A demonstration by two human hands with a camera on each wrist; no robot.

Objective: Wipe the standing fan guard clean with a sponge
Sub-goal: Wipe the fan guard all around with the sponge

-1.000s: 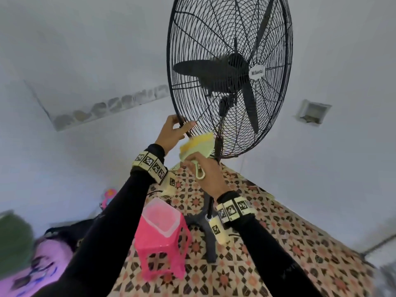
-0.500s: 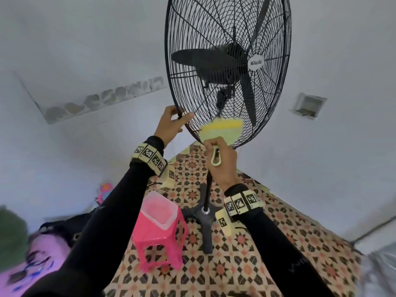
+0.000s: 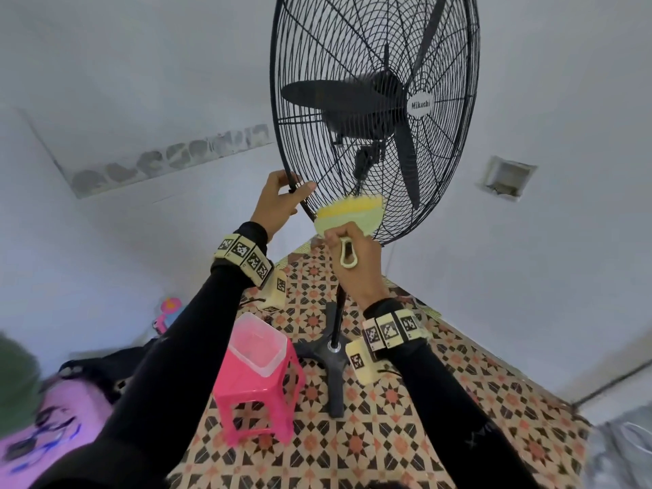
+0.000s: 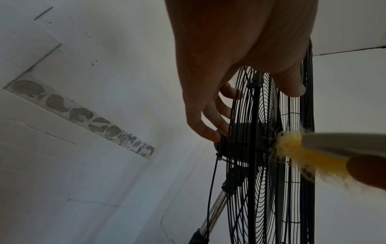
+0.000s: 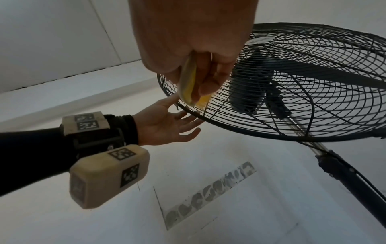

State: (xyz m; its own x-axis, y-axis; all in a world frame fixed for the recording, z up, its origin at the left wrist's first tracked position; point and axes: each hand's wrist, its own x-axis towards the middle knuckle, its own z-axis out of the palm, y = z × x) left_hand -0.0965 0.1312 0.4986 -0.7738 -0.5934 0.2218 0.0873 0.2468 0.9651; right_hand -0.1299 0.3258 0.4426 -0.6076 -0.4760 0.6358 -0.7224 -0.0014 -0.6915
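Observation:
The black wire fan guard [image 3: 374, 65] stands tall at the top centre, its blades still inside. My left hand [image 3: 300, 187] grips the guard's lower left rim, thumb on the front and fingers behind it [image 4: 221, 113]. My right hand [image 3: 344, 238] holds a yellow sponge [image 3: 349, 213] with a pale loop handle and presses it against the guard's lower front wires. The left wrist view has the sponge [image 4: 303, 151] touching the guard [image 4: 261, 181]. In the right wrist view the sponge [image 5: 188, 82] lies on the guard [image 5: 313, 99], just above my left hand [image 5: 167, 127].
A pink plastic stool [image 3: 257, 393] carrying a clear container [image 3: 259, 344] stands left of the fan's pole [image 3: 340, 305] and cross base [image 3: 331, 351]. The floor [image 3: 388, 435] is patterned tile, and white walls close in behind. A recessed box [image 3: 506, 178] sits in the right wall.
My right hand has slid the sponge rightward along the guard's lower part, away from my left hand. The left hand keeps its hold on the rim.

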